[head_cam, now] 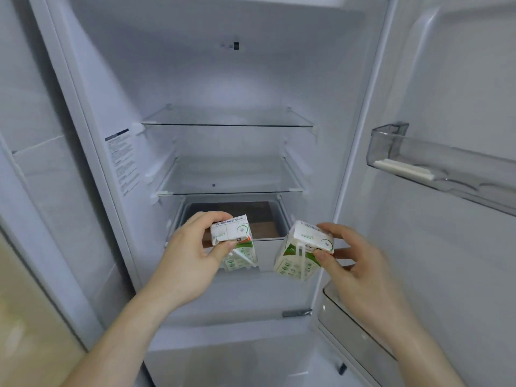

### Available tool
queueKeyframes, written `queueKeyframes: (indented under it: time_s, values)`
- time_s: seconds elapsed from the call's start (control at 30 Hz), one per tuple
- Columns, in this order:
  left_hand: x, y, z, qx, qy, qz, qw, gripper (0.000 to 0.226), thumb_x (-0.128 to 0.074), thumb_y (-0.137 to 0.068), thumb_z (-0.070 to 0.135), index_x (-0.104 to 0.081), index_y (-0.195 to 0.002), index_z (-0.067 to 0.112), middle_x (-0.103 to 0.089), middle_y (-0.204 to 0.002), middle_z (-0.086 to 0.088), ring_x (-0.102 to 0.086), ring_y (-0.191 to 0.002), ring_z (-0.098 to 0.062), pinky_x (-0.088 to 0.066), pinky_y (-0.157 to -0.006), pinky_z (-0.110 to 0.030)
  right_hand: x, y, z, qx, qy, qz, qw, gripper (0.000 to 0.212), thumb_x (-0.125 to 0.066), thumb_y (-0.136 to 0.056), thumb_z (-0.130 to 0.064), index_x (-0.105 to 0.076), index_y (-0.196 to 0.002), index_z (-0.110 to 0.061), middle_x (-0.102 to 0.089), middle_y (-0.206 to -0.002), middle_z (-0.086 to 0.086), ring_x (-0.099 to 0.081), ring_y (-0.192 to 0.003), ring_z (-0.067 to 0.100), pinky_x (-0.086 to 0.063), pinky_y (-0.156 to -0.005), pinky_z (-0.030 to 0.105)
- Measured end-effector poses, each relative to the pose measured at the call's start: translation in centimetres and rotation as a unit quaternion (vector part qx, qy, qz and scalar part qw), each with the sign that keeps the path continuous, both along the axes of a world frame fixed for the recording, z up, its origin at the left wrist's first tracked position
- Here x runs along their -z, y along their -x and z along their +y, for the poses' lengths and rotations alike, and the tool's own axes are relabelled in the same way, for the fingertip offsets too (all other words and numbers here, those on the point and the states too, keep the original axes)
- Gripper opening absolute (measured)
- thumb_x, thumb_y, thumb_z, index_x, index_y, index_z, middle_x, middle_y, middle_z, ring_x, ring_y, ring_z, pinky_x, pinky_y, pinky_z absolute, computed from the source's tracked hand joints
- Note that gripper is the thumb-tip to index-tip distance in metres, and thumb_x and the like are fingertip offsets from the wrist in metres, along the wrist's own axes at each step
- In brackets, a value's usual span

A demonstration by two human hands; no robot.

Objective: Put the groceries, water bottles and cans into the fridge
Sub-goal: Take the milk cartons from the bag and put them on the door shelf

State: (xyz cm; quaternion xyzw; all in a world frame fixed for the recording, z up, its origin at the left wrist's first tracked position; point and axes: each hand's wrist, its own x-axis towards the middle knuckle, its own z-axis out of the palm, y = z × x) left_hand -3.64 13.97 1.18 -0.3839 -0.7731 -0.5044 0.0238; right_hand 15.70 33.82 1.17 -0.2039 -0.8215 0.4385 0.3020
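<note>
Two small drink cartons are hanging in front of the open fridge (pixel 83 152), one in each hand, level with the drawer (pixel 268 216) under the lower glass shelf (pixel 229 188). The left hand (pixel 190 255) is pinching the left carton (pixel 233 241) by its top, thumb on the near side and fingers (pixel 212 217) curling over the far edge; the right hand (pixel 354 263) is gripping the right carton (pixel 303 252) the same way, and that carton is tilting with its top leaning right. Both cartons are apart from each other and touching no shelf. To finish this step well, it looks best to lift them over the front lip of a shelf, straighten the tilted one first, and set each down flat on its base, well back from the edge, before the fingers are loosening. Placing them side by side toward one wall would probably be leaving room for bottles and cans. The upper shelf (pixel 226 120) and door bin (pixel 446 163) are holding nothing visible.
</note>
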Motion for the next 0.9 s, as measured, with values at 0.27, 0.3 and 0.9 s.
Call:
queueKeyframes:
  time_s: [0.27, 0.3, 0.9]
  values:
    - [-0.5, -1.0, 5.0, 0.119, 0.019, 0.033, 0.992, 0.037, -0.077, -0.088, 0.018, -0.065, -0.12, 0.031, -0.063, -0.115, 0.021, -0.06, -0.108, 0.001, -0.051, -0.092, -0.025, 0.3, -4.8, 1.2, 0.134, -0.005, -0.006, 0.991, 0.034, -0.07, -0.095, -0.019, -0.065, -0.113, -0.048, -0.067, -0.104, -0.037, -0.067, -0.091, -0.007, -0.052, -0.066, 0.011]
    - [-0.6, -1.3, 5.5, 0.131, 0.021, 0.04, 0.99, 0.037, -0.077, -0.088, 0.018, -0.065, -0.121, 0.03, -0.063, -0.115, 0.02, -0.059, -0.108, 0.002, -0.049, -0.091, -0.021, 0.3, -5.4, 1.1, 0.145, -0.003, -0.012, 0.989, 0.033, -0.07, -0.095, -0.021, -0.065, -0.112, -0.049, -0.066, -0.101, -0.039, -0.066, -0.089, -0.008, -0.05, -0.064, 0.009]
    - [-0.3, -4.3, 11.3, 0.263, 0.047, 0.052, 0.962, 0.037, -0.075, -0.09, 0.023, -0.063, -0.124, 0.031, -0.061, -0.118, 0.02, -0.059, -0.11, -0.002, -0.05, -0.093, -0.02, 2.5, -10.1, 1.9, 0.228, 0.001, -0.145, 0.963, 0.031, -0.072, -0.093, -0.025, -0.063, -0.109, -0.049, -0.066, -0.106, -0.036, -0.064, -0.088, -0.017, -0.05, -0.069, 0.017]
